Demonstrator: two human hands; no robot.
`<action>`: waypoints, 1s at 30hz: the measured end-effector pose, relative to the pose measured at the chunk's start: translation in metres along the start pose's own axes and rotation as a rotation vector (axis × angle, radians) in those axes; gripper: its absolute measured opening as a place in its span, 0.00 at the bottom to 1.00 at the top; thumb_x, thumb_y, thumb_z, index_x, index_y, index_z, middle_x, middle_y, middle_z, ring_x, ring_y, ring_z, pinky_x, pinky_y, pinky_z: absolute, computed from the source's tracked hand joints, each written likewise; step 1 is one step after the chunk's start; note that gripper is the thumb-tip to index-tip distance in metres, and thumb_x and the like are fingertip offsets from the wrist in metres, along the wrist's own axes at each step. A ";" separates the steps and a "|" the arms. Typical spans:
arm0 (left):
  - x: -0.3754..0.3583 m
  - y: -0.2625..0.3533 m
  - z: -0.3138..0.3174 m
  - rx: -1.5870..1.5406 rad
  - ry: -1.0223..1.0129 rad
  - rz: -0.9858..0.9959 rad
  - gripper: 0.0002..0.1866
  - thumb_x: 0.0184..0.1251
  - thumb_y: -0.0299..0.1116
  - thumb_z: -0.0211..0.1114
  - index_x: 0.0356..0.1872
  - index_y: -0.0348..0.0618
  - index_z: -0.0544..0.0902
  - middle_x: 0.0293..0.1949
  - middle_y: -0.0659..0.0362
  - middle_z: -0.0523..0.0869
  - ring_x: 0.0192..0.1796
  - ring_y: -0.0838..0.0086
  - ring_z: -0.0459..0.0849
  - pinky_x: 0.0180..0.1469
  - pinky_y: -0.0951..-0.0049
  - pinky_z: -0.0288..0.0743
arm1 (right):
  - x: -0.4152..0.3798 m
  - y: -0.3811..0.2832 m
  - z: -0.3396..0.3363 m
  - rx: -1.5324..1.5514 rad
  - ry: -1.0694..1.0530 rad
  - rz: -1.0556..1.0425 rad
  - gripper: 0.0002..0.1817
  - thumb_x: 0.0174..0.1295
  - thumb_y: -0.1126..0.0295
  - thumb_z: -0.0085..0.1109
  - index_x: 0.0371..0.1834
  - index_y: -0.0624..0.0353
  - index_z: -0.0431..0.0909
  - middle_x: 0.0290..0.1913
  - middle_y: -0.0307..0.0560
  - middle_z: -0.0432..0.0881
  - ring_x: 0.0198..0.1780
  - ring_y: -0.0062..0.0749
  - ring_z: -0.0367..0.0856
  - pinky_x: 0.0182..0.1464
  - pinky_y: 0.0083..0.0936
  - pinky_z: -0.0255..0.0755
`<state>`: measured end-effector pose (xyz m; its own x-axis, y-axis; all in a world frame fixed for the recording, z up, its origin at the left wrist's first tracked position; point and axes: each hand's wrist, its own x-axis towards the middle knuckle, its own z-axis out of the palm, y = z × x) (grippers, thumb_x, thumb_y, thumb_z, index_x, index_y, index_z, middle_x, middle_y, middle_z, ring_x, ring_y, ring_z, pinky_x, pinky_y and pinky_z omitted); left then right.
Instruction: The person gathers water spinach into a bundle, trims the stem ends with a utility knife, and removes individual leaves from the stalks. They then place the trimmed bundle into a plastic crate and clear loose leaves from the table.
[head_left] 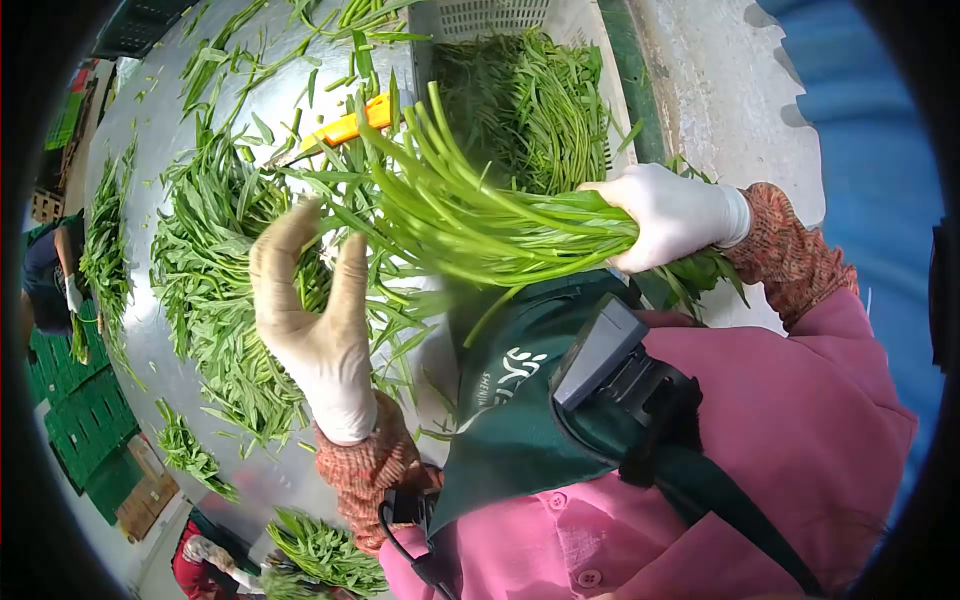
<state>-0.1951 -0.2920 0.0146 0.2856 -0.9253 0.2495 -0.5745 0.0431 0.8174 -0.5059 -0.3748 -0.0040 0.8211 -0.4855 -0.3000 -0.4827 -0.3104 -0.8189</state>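
Note:
My right hand (672,218), in a white glove, is closed around a bunch of water spinach (500,228). The long green stems fan out to the left, and leaves stick out behind the hand. My left hand (312,315), also gloved and stained on the fingers, is open with thumb and fingers apart; nothing is in its grasp. It hovers over a large heap of water spinach (205,240) on the metal table (145,345). Beyond it, an orange-handled knife (345,127) lies among loose stems, its handle partly covered by leaves.
A pale plastic crate (598,60) with water spinach stands beside the table's far end. Smaller piles of greens (190,450) lie along the table. Two other people work at the left edge and bottom left. Green crates (85,400) are stacked past the table.

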 end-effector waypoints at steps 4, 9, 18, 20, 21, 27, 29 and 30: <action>-0.014 0.005 0.019 0.240 -0.060 0.074 0.26 0.47 0.33 0.83 0.50 0.42 0.84 0.49 0.52 0.80 0.55 0.60 0.78 0.62 0.61 0.70 | 0.002 -0.001 0.004 -0.035 -0.002 -0.012 0.28 0.47 0.64 0.70 0.52 0.64 0.77 0.31 0.58 0.84 0.35 0.53 0.84 0.36 0.38 0.75; -0.019 0.011 0.038 0.432 -0.002 0.223 0.56 0.39 0.37 0.86 0.73 0.43 0.63 0.69 0.46 0.67 0.73 0.52 0.63 0.75 0.47 0.54 | 0.004 -0.006 0.004 -0.047 -0.021 -0.032 0.28 0.47 0.65 0.70 0.53 0.64 0.77 0.30 0.58 0.84 0.34 0.53 0.85 0.35 0.39 0.76; -0.012 -0.012 0.018 0.444 -0.545 0.288 0.19 0.54 0.48 0.75 0.45 0.53 0.89 0.61 0.56 0.80 0.73 0.51 0.65 0.74 0.30 0.36 | 0.005 -0.011 0.007 -0.127 -0.110 -0.014 0.27 0.49 0.66 0.69 0.54 0.62 0.77 0.33 0.57 0.85 0.36 0.54 0.85 0.39 0.38 0.78; -0.012 -0.015 0.018 0.348 -0.593 0.328 0.13 0.56 0.44 0.74 0.41 0.54 0.91 0.55 0.58 0.85 0.67 0.55 0.73 0.75 0.32 0.36 | 0.005 -0.010 0.008 -0.145 -0.157 0.008 0.27 0.50 0.66 0.69 0.56 0.61 0.77 0.37 0.57 0.85 0.38 0.54 0.85 0.40 0.37 0.79; -0.012 -0.016 0.019 0.309 -0.646 0.322 0.13 0.56 0.43 0.74 0.41 0.54 0.91 0.54 0.58 0.85 0.64 0.56 0.75 0.75 0.32 0.36 | 0.005 -0.009 0.009 -0.150 -0.149 -0.011 0.25 0.50 0.65 0.68 0.53 0.60 0.77 0.33 0.57 0.84 0.36 0.54 0.84 0.38 0.39 0.78; -0.007 -0.021 0.024 0.268 -0.645 0.423 0.08 0.58 0.34 0.72 0.39 0.50 0.88 0.42 0.57 0.87 0.53 0.57 0.81 0.75 0.37 0.46 | 0.009 -0.010 0.006 -0.216 -0.175 0.013 0.25 0.48 0.64 0.67 0.51 0.57 0.78 0.30 0.55 0.83 0.33 0.55 0.83 0.36 0.43 0.76; -0.007 -0.027 0.021 0.398 -0.527 0.477 0.05 0.59 0.30 0.69 0.35 0.48 0.84 0.37 0.59 0.86 0.49 0.59 0.82 0.73 0.39 0.53 | 0.010 -0.013 0.000 -0.271 -0.226 0.091 0.29 0.46 0.64 0.69 0.56 0.57 0.78 0.36 0.54 0.85 0.38 0.54 0.84 0.41 0.40 0.77; -0.006 -0.028 0.017 0.433 -0.497 0.448 0.04 0.59 0.28 0.69 0.35 0.47 0.84 0.37 0.58 0.86 0.49 0.60 0.83 0.73 0.41 0.54 | 0.009 -0.013 -0.002 -0.281 -0.225 0.085 0.30 0.45 0.64 0.69 0.55 0.56 0.78 0.36 0.54 0.85 0.38 0.54 0.84 0.41 0.41 0.77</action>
<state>-0.1933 -0.2943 -0.0182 -0.3604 -0.9186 0.1620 -0.8298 0.3951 0.3942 -0.4930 -0.3766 0.0054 0.8056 -0.3375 -0.4869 -0.5915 -0.5037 -0.6296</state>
